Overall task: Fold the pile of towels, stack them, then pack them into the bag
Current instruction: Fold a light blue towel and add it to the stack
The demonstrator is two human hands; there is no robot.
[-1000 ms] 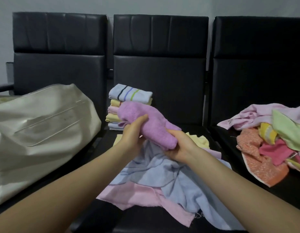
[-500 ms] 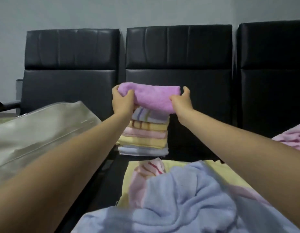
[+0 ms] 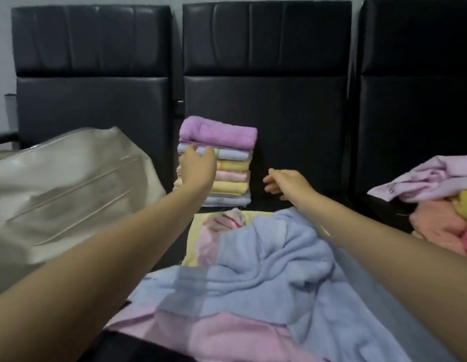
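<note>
Left hand [image 3: 198, 168] covering stack's [image 3: 228, 176] left side (blurred), bag [image 3: 57, 189] cropped left

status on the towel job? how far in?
Done: a stack of folded towels on the middle seat, purple towel on top. In hand: nothing; the left hand is at the stack's side, the right hand is free. Left: loose blue towel and others in front, a pile at right, and packing the bag.

No legible writing anywhere in view.
The cream bag [image 3: 70, 189] left of the folded towel stack [image 3: 222, 168] bore only plain raised seams, and neither the stack, the loose towels in front of it, nor the black chair backs behind it carried any label, brand or number.
</note>
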